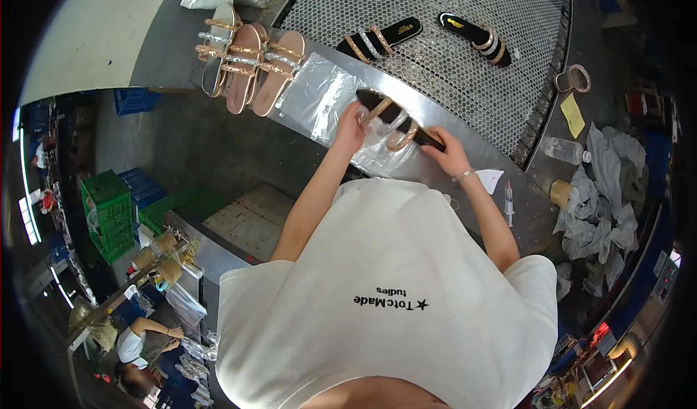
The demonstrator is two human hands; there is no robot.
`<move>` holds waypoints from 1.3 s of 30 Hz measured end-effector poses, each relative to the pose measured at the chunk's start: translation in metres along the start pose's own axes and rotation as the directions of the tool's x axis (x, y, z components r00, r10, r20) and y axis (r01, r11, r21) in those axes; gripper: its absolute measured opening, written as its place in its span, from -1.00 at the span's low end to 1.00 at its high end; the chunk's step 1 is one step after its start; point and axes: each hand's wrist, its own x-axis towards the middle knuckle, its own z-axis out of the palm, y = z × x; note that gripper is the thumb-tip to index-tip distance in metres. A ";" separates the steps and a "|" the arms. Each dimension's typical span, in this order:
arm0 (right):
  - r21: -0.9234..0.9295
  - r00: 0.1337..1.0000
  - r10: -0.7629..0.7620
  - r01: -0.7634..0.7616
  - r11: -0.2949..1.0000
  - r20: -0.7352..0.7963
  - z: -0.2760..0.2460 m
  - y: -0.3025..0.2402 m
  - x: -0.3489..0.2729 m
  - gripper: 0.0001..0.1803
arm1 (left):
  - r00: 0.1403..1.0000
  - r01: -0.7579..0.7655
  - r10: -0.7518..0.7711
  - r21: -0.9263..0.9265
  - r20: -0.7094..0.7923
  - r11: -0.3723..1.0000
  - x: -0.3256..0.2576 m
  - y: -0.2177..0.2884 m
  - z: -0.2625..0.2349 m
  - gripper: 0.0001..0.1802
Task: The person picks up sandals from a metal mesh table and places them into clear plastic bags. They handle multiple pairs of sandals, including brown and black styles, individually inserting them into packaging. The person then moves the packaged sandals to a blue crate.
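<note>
A black-soled sandal [382,108] with gold and silver braided straps is held between my two hands over the metal ledge. My left hand [350,127] is closed at the sandal's left end, with some clear plastic by the fingers. My right hand [450,153] grips the other end, its fingers partly hidden by the sole. Clear plastic bags [317,93] lie flat on the ledge under and left of the sandal. Beyond it, two more black sandals rest on the mesh belt: one with its toe pointing right [372,40], another [477,39] farther right.
Several pink-soled sandals [276,82] stand in a row at the ledge's left end. To the right are a tan sandal [573,79], a yellow slip [572,115], a clear bottle [566,150], a syringe [509,204] and crumpled plastic [599,206]. A green crate [109,217] is at left; a person [145,344] sits lower left.
</note>
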 end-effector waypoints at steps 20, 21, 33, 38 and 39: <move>-0.041 0.958 -0.166 0.161 0.986 -0.235 0.032 -0.055 0.019 -0.61 | 0.558 -0.810 0.606 0.533 0.568 0.246 -0.097 0.118 0.077 -0.90; -0.206 0.942 -0.213 0.161 0.965 -0.260 0.030 -0.057 0.021 -0.62 | 0.619 -0.776 0.626 0.492 0.474 0.395 -0.097 0.121 0.083 -0.89; 0.701 0.981 0.192 -0.154 0.696 0.025 -0.001 -0.091 0.039 -0.72 | 0.385 -0.857 0.542 0.507 0.747 -0.090 -0.103 0.129 0.125 -0.90; -0.333 0.830 -0.331 0.188 0.924 -0.448 0.001 -0.091 0.053 -0.69 | 0.267 -0.904 0.504 0.394 0.822 -0.163 -0.106 0.100 0.162 -0.91; -0.349 0.825 -0.314 0.153 0.925 -0.470 -0.003 -0.090 0.058 -0.69 | 0.191 -0.893 0.449 0.345 0.873 -0.291 -0.102 0.096 0.162 -0.93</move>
